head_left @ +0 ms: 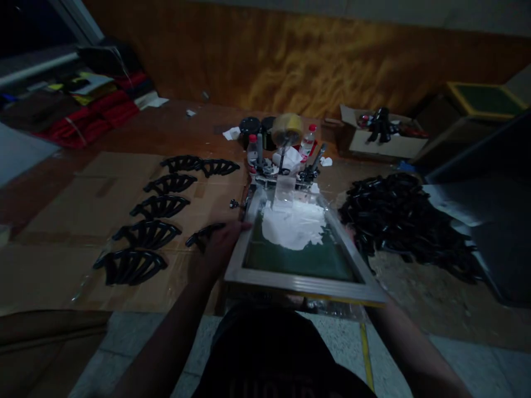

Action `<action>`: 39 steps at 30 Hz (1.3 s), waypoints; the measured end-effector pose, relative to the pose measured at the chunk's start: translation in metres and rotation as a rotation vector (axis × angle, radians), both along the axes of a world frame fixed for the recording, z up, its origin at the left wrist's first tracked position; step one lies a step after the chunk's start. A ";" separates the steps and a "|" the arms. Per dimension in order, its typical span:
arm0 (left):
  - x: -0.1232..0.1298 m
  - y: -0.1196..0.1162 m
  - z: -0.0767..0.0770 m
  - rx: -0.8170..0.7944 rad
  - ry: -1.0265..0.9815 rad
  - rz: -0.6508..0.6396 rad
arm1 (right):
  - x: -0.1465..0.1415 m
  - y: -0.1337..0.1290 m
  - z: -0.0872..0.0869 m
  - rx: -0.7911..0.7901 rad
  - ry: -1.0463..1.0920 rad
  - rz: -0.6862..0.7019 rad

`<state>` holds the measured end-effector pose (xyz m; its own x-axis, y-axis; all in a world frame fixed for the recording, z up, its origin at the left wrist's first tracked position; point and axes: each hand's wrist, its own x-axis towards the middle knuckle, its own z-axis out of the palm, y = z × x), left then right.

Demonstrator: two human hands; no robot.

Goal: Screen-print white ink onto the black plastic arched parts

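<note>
A screen-printing frame [305, 284] with a metal border and green mesh stands in front of me, tilted. White ink [290, 229] covers the far half of its mesh. My left hand [226, 239] is at the frame's left side, blurred, one digit reaching the border. It overlaps the right end of a black curved, ribbed part [202, 236]; whether it grips the part cannot be made out. My right hand [350, 233] is mostly hidden behind the frame's right side, close to a heap of similar black parts [398, 215]; its fingers do not show clearly.
Several black ribbed parts [147, 235] lie spaced out on cardboard [99, 193] at left. Behind the frame are clamps [265, 178], two red-capped bottles [307, 141] and a tape roll [287, 126]. An open carton [384, 145] stands at back right, red cloth [91, 116] at back left.
</note>
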<state>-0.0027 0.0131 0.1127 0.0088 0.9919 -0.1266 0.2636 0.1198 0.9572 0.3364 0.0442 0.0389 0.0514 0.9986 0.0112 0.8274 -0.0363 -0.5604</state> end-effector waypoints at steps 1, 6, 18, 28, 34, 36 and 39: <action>-0.002 -0.008 -0.014 -0.053 0.038 -0.018 | 0.008 0.009 0.007 0.030 -0.010 -0.056; 0.001 -0.021 -0.079 -0.233 0.177 -0.084 | -0.041 0.051 0.041 0.271 -0.136 0.135; 0.004 -0.016 -0.111 -0.224 0.157 -0.138 | -0.084 -0.013 0.037 -0.056 -0.400 0.933; 0.007 -0.018 -0.106 -0.225 0.117 -0.085 | -0.084 -0.028 0.017 0.074 -0.300 0.854; 0.002 -0.018 -0.088 -0.239 0.087 -0.097 | -0.093 0.015 0.040 0.069 -0.235 0.618; -0.001 -0.018 -0.069 -0.263 0.085 -0.075 | -0.091 0.048 0.056 0.088 -0.221 0.455; -0.002 -0.014 -0.037 -0.224 0.082 0.001 | -0.056 0.087 0.077 0.150 -0.098 0.185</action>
<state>-0.0048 -0.0008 0.0761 -0.0110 0.9391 -0.3436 0.3393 0.3267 0.8821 0.2804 0.1311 0.1157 -0.1405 0.9777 0.1561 0.8627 0.1983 -0.4652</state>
